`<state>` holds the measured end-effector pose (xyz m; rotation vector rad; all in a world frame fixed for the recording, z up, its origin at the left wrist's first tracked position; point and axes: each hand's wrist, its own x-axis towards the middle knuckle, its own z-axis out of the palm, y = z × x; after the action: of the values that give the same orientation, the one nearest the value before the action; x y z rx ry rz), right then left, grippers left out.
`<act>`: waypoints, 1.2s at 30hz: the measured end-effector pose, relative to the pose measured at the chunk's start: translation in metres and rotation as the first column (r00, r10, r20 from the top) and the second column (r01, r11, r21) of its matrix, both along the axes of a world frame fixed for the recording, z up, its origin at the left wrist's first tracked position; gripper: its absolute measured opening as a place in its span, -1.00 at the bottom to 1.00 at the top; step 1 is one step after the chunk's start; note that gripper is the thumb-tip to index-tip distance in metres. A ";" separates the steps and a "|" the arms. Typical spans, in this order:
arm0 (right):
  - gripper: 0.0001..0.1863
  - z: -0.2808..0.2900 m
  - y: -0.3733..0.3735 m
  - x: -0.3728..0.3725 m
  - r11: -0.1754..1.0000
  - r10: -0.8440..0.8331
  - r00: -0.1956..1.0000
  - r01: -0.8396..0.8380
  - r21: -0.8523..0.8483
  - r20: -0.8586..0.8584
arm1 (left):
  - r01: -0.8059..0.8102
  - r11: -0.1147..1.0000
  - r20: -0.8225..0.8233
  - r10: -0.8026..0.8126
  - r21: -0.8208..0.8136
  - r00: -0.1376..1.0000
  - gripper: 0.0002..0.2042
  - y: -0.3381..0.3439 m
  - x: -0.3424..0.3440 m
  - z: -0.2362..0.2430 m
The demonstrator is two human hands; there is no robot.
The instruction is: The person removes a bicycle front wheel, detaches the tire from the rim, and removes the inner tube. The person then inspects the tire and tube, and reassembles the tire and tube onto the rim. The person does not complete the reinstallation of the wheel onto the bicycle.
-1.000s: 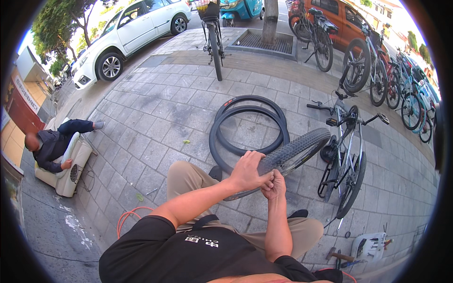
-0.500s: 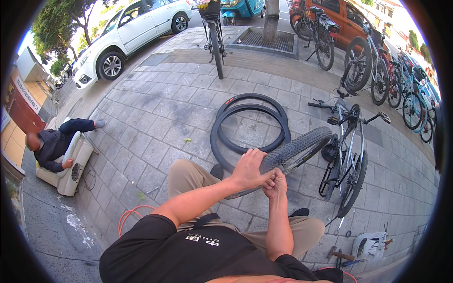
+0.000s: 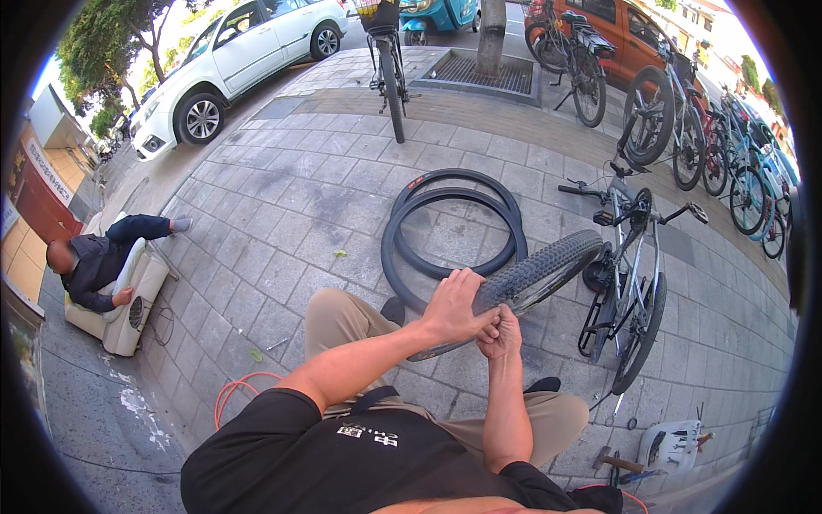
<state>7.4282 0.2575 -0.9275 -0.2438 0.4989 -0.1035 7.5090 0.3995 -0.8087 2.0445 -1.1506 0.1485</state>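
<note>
A bicycle wheel with a knobby black tyre [image 3: 548, 265] stands tilted between my knees, its lower edge near my left forearm. My left hand [image 3: 455, 310] is closed over the near part of the tyre, fingers on top and thumb toward the other hand. Right beside it, my right hand [image 3: 499, 335] is closed at the tyre's near side edge, thumb and fingers pinched together against it. The exact spot the right fingertips grip is hidden. Just beyond the wheel, two loose smooth black tyres [image 3: 390, 257] lie overlapping on the paving.
A silver bicycle [image 3: 635, 248] lies overturned on the right. Near my right knee are a hammer [image 3: 618, 461] and a white tool container [image 3: 672, 447]. An orange cable [image 3: 231, 394] runs at my left. A person [image 3: 94, 265] sits in a beige seat [image 3: 141, 313] at far left.
</note>
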 end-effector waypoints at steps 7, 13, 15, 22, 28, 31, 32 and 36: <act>-0.63 -0.001 0.000 -0.002 1.000 0.012 1.000 -0.012 0.004 -0.015 | 0.000 1.000 -0.017 0.000 0.002 1.000 -0.43 0.000 -0.001 0.000; -0.63 -0.002 -0.001 -0.002 1.000 -0.006 0.999 0.007 0.017 -0.038 | 0.004 1.000 -0.028 -0.004 -0.004 1.000 -0.41 0.000 -0.001 -0.002; -0.63 -0.002 -0.001 -0.002 1.000 0.000 0.999 0.000 0.018 -0.038 | 0.004 1.000 -0.035 -0.004 -0.001 0.999 -0.41 0.000 -0.001 -0.001; -0.62 -0.003 -0.002 0.000 1.000 0.001 1.000 -0.001 0.012 0.000 | 0.006 1.000 -0.048 -0.006 0.013 0.999 -0.41 -0.001 0.000 0.001; -0.63 -0.003 -0.002 -0.001 1.000 0.004 1.000 -0.004 0.028 0.001 | 0.014 1.000 -0.027 -0.014 -0.005 1.000 -0.42 -0.001 0.001 -0.001; -0.64 -0.003 -0.002 -0.002 1.000 -0.002 1.000 0.002 0.029 0.003 | 0.021 1.000 -0.026 -0.022 -0.009 0.999 -0.44 -0.001 0.000 0.001; -0.64 -0.002 -0.002 -0.002 1.000 -0.004 1.000 0.004 0.029 0.006 | 0.022 1.000 -0.027 -0.023 -0.009 0.999 -0.44 -0.001 0.000 0.001; -0.65 0.003 0.000 -0.002 1.000 -0.004 1.000 0.004 0.026 -0.009 | 0.015 1.000 -0.028 -0.016 -0.007 0.999 -0.45 0.000 0.000 -0.001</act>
<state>7.4264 0.2580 -0.9249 -0.2176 0.5095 -0.0998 7.5090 0.3996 -0.8099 2.0250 -1.1467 0.1155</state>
